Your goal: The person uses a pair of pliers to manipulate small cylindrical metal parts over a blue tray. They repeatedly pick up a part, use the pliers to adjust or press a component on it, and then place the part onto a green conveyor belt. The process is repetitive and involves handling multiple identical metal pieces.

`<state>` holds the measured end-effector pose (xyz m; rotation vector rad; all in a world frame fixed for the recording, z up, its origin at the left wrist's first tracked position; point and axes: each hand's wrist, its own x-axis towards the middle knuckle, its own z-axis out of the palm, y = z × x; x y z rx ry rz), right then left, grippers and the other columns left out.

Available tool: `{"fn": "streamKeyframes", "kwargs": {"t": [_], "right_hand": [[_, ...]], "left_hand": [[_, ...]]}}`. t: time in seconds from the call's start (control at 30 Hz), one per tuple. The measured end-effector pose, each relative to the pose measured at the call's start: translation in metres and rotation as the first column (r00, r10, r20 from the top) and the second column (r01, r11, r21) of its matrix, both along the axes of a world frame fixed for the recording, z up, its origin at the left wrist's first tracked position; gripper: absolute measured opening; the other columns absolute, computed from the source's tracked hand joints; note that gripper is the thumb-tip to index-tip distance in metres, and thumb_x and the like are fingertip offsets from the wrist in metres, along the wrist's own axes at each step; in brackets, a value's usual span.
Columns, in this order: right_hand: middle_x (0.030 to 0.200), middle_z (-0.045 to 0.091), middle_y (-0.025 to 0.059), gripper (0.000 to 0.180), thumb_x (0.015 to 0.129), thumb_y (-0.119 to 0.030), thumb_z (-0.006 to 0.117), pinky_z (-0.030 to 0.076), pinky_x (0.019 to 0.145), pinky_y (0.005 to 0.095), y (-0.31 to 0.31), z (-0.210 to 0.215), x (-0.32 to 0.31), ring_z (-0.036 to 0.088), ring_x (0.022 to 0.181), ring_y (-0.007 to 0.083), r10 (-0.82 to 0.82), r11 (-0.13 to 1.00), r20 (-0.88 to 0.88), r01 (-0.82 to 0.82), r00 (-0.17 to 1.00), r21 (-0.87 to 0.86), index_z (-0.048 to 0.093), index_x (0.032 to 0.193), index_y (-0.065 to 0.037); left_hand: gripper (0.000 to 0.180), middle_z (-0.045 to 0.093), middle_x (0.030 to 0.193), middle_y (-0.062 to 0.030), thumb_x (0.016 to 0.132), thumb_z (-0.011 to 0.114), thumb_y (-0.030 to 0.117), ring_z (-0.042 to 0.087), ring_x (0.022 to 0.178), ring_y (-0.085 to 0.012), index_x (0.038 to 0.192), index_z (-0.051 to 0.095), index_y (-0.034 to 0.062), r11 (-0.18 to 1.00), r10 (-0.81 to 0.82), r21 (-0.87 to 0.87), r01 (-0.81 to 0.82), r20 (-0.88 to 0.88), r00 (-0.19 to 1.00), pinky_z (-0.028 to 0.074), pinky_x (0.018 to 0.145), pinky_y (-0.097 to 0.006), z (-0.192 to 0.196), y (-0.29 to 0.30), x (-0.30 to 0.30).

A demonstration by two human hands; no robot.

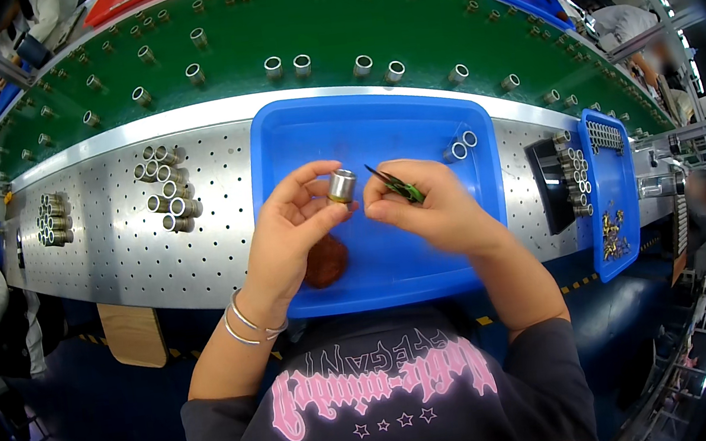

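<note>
Over a blue tray (394, 277), my left hand (295, 210) pinches a short silver metal cylinder (343, 185) with a yellowish lower rim. Close to it on the right, my right hand (421, 204) is closed on tweezers (397, 184) with dark pointed tips and a green part. The tips point up and left, just beside the cylinder and apart from it. In the tray below my left hand lies a round reddish-brown lump (326, 263), partly hidden by the hand. Two silver cylinders (461, 147) sit at the tray's far right corner.
A green conveyor belt (245, 41) carrying many cylinders runs beyond the tray. Groups of cylinders (168, 189) stand on the perforated metal table to the left. To the right are a black stand (549, 185) and another blue tray (620, 268) holding small brass-coloured parts. Other people work across the belt.
</note>
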<state>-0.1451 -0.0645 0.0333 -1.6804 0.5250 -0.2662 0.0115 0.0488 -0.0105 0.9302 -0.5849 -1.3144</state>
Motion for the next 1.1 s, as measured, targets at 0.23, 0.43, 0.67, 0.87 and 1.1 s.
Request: {"fn": "streamKeyframes", "kwargs": {"t": [0.23, 0.43, 0.67, 0.87, 1.1], "right_hand": [[0.077, 0.060, 0.0070, 0.013, 0.078, -0.011, 0.065, 0.044, 0.060, 0.0279, -0.003, -0.008, -0.007, 0.057, 0.070, 0.0160, 0.063, 0.914, -0.038, -0.073, 0.997, -0.400, 0.059, 0.085, -0.002], [0.077, 0.063, 0.0024, 0.017, 0.078, -0.006, 0.064, 0.043, 0.058, 0.0237, -0.009, 0.003, 0.006, 0.056, 0.068, 0.0071, -0.179, 0.934, 0.005, 0.171, 0.984, -0.314, 0.065, 0.094, -0.002], [0.072, 0.061, 0.0030, 0.009, 0.081, -0.007, 0.062, 0.044, 0.060, 0.0213, -0.013, -0.004, 0.004, 0.057, 0.068, 0.0077, -0.166, 0.938, -0.047, 0.143, 0.985, -0.316, 0.063, 0.086, 0.000], [0.072, 0.060, 0.0035, 0.016, 0.087, -0.018, 0.058, 0.042, 0.059, 0.0227, -0.012, -0.003, 0.001, 0.054, 0.067, 0.0081, -0.134, 0.990, 0.135, 0.126, 0.982, 0.066, 0.059, 0.083, -0.002], [0.074, 0.061, 0.0073, 0.014, 0.090, -0.019, 0.053, 0.026, 0.044, 0.0171, -0.008, 0.003, 0.011, 0.035, 0.049, 0.0014, -0.109, 0.944, 0.208, 0.036, 0.972, 0.327, 0.051, 0.085, -0.006]], "left_hand": [[0.046, 0.057, 0.108, -0.0120, 0.086, 0.056, 0.004, 0.057, 0.099, -0.0188, 0.129, 0.040, 0.0021, 0.999, 0.019, 0.040, -0.017, -0.043, 0.999, 0.044, 0.089, -0.031, 0.006, 0.001, 0.002], [0.054, 0.056, 0.109, -0.0135, 0.086, 0.052, -0.002, 0.056, 0.101, -0.0186, 0.135, 0.031, 0.0025, 0.996, 0.017, -0.087, 0.007, 0.273, 0.962, 0.044, 0.090, -0.030, 0.004, 0.004, -0.007], [0.052, 0.056, 0.109, -0.0146, 0.086, 0.055, 0.001, 0.057, 0.100, -0.0194, 0.134, 0.035, 0.0023, 0.997, -0.017, -0.070, 0.030, 0.184, 0.983, 0.046, 0.089, -0.030, 0.005, 0.003, -0.006], [0.047, 0.057, 0.109, -0.0142, 0.086, 0.058, 0.007, 0.058, 0.098, -0.0197, 0.129, 0.042, 0.0026, 0.998, 0.020, 0.066, -0.010, -0.145, 0.989, 0.046, 0.088, -0.030, 0.014, 0.001, -0.005], [0.043, 0.058, 0.108, -0.0129, 0.086, 0.058, 0.004, 0.058, 0.097, -0.0186, 0.127, 0.045, 0.0011, 0.996, 0.074, 0.045, -0.073, -0.025, 0.997, 0.046, 0.088, -0.029, 0.005, -0.001, -0.008]]}}
